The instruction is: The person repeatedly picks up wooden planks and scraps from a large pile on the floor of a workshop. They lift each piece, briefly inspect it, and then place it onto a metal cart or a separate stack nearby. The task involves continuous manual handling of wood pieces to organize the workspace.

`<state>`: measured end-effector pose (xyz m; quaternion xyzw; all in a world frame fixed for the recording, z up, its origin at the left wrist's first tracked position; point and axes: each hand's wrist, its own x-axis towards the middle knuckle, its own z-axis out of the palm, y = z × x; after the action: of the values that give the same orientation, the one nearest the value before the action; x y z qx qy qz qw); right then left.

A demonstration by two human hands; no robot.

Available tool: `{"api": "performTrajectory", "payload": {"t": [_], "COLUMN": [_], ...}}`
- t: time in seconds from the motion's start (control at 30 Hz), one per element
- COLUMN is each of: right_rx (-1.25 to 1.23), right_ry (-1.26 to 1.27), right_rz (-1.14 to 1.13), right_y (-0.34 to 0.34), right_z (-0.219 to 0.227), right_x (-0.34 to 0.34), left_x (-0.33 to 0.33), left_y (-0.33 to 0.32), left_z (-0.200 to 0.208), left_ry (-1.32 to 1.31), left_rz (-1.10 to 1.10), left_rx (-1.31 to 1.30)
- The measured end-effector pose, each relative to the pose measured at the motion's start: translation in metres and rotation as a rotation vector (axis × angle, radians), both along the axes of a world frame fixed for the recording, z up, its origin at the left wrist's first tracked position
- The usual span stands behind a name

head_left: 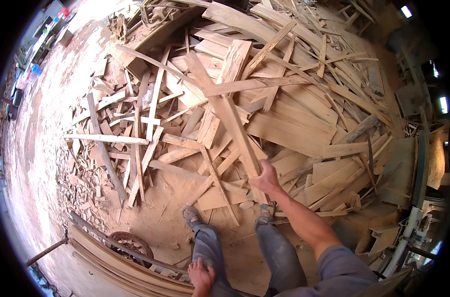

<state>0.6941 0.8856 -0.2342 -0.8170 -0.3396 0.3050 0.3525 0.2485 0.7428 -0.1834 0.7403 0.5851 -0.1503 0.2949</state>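
My right hand (266, 177), arm stretched forward, is closed around the near end of a long wooden board (236, 129). The board slants away to the upper left over a heap of scrap wood (294, 126), and its far end is blurred. Across the held board, partway up, passes a thin wood strip (259, 85); whether they touch I cannot tell. My left hand (201, 274) lies on my left leg with its fingers spread and nothing in them.
Small offcuts (98, 148) litter the heap's left side. At lower left, a stack of long boards (118, 262) rests beside a metal rail and a wheel (131, 245). Sawdust covers the floor (160, 218) around my feet. Machinery (408, 237) stands at the right.
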Motion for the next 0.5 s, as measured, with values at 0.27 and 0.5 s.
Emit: {"api": "performTrajectory", "payload": {"t": [0.27, 0.5], "right_rx": [0.109, 0.013], "right_ry": [0.528, 0.161], "right_rz": [0.614, 0.261], "right_y": [0.201, 0.108], "right_z": [0.122, -0.031], "right_x": [-0.167, -0.126], "left_x": [-0.007, -0.005], "left_y": [0.014, 0.006], "left_z": [0.0, -0.003], "left_ry": [-0.055, -0.025], "left_rz": [-0.04, -0.045], "left_rx": [0.015, -0.02]}}
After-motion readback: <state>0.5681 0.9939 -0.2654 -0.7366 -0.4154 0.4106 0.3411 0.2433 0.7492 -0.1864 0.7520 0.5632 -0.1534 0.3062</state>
